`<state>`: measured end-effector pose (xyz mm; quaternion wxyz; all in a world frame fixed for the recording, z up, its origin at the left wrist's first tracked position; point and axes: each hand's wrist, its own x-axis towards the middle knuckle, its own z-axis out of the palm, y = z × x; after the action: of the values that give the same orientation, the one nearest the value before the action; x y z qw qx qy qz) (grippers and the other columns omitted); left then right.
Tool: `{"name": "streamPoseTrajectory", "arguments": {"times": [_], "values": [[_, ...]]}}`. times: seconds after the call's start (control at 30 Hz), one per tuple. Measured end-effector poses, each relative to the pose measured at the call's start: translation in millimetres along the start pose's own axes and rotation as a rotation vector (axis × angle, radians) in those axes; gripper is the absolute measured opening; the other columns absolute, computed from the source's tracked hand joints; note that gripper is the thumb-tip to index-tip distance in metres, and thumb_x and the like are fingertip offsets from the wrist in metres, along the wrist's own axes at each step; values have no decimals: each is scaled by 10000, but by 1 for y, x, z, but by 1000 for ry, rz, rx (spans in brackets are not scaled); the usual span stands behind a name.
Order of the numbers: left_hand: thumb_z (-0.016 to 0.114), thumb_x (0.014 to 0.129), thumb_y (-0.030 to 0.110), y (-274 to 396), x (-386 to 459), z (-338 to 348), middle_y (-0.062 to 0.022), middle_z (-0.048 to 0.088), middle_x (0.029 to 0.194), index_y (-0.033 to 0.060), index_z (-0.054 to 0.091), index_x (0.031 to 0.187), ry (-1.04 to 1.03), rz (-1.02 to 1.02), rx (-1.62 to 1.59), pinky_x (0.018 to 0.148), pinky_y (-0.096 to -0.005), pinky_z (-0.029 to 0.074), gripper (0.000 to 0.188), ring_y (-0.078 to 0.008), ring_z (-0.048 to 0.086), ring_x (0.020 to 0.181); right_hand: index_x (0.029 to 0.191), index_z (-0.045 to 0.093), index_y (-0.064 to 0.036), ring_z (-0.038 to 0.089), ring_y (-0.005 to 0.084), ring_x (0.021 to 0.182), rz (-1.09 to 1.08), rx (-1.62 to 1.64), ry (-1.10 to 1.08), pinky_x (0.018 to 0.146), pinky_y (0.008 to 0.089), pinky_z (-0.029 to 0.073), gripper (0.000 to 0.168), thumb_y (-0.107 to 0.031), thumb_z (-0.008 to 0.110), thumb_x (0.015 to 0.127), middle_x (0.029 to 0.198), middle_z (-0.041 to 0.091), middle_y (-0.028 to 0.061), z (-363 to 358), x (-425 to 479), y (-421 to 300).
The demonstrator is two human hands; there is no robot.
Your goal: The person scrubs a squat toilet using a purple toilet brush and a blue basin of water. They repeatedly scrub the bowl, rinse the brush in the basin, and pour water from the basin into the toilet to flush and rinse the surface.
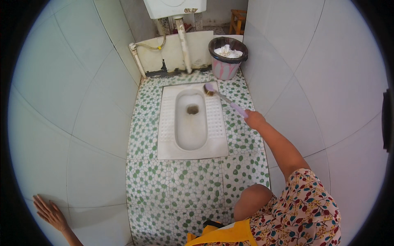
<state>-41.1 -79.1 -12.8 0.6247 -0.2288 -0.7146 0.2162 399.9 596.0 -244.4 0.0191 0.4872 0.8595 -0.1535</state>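
Note:
My right hand (255, 119) is wrapped around the lilac handle of a toilet brush (239, 109). Its brown bristles rest on or just above the upper right corner of a white squat toilet pan (192, 155); contact is hard to tell. The pan is set in the floor, with ridged footrests on both sides of the bowl. Dark matter shows around the drain hole (193, 109). My left hand (50, 212) lies flat against the tiled left wall (98, 181), fingers spread and holding nothing.
A lined waste bin (225, 70) with crumpled paper stands behind the pan at right. A white cistern (175, 8) hangs at the back, its flush pipe (184, 46) running down. Tiled walls close in on both sides; a wooden stool (237, 23) sits beyond the low partition (201, 47).

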Motion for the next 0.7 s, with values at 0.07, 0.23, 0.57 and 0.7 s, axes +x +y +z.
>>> {"name": "streamPoseTrajectory", "arguments": {"times": [0.07,0.23,0.57,0.7], "values": [[324,938,336,6,-2,6,19,178,1456,210,184,1402,-14,-12,-22,1093,-387,108,502,-152,132,1345,1206,447,-50,576,325,926,113,29,37,786,419,472,388,-172,447,837,985,591,182,4,27,14],[316,939,322,-3,-7,8,24,160,1460,220,164,1406,-53,-28,15,1094,-395,101,501,-149,121,1347,1185,454,-29,585,326,910,-7,-119,-49,776,406,479,375,-125,439,822,1011,588,179,16,15,-62],[295,943,356,7,2,-3,27,164,1458,224,155,1407,-45,23,13,1095,-387,107,502,-148,137,1343,1060,573,-70,581,329,911,-116,310,44,787,407,466,300,-226,530,807,950,613,168,25,7,-56],[294,942,366,8,4,-2,28,166,1457,222,160,1406,-12,33,19,1095,-390,109,503,-151,144,1342,1179,489,-79,584,324,907,20,71,129,792,398,465,381,-197,519,818,941,614,165,16,13,-33]]}}
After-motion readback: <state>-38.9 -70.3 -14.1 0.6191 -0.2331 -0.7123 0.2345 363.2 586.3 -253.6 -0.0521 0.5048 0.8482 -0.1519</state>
